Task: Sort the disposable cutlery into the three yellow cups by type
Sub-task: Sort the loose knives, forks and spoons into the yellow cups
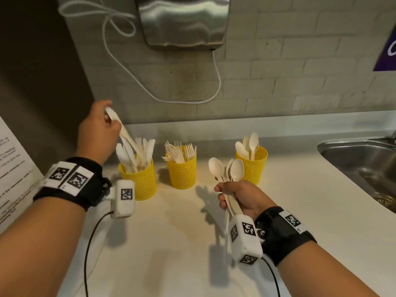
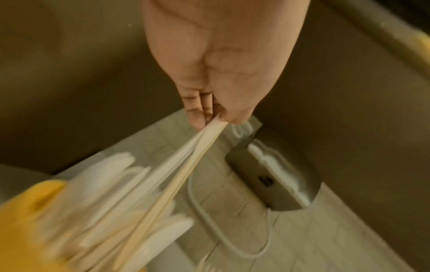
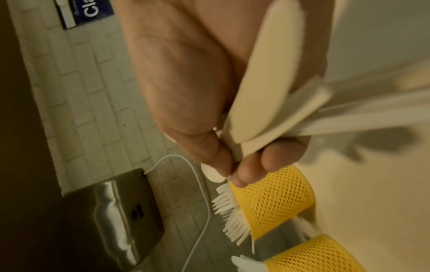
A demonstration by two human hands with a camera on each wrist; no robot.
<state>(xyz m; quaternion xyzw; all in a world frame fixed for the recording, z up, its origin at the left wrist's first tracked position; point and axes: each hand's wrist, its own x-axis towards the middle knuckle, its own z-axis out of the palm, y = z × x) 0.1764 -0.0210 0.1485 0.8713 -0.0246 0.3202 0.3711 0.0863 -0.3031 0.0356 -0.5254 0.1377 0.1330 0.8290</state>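
Left hand pinching spoons from the crowded knife cup may tip it; right hand grips a spoon bunch.

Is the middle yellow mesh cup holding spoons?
No: the middle yellow mesh cup holds white plastic forks, tines up.

cups: yellow plastic mesh, matt, full of little holes
cutlery: cream plastic, smooth, slight sheen; the spoons above the right fist look the glossiest
counter: pale, smooth, pretty matt, some faint stains
dryer: brushed metal, shiny, wavy reflections
sink: steel, dull shine
wall: brick-pattern tile, matt, grubby under the dryer
wrist straps: black cloth, paper-looking tags
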